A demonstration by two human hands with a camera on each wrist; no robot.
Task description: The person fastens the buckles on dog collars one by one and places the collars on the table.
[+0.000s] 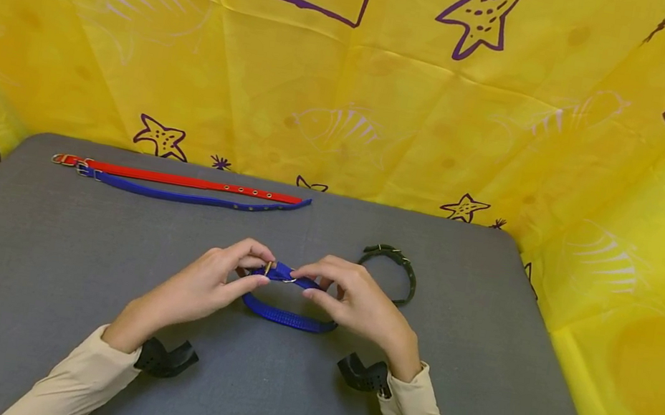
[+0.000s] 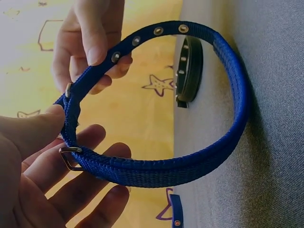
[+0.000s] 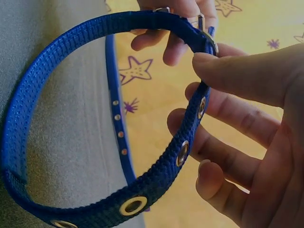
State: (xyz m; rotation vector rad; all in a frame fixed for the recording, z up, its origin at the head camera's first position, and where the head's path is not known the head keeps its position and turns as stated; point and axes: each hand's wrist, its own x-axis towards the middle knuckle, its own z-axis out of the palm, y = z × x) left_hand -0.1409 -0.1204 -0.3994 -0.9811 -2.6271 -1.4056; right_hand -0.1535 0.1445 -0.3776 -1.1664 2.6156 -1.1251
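Both hands on looped blue collar

Blue collar (image 1: 289, 318) is up in both hands over the near-middle part of the grey table (image 1: 470, 411), bent into a loop, its ends meeting between the hands. Whether the loop's low side touches the table, can't tell.

Left hand (image 1: 212, 283): thumb and fingers pinch the collar by the buckle (image 1: 268, 268). Right hand (image 1: 353, 299): thumb and fingers pinch the strap just beside the metal ring (image 1: 290, 278). Eyelets (image 2: 158, 31) run along the right-hand part of the loop.

Green collar (image 1: 410, 278) is on the table just behind the right hand, also curved in a loop. Red collar (image 1: 167, 178) and second blue collar (image 1: 177, 196) lie stretched out side by side near the far left edge. Yellow cloth (image 1: 354, 73) with starfish and fish drawings hangs behind.
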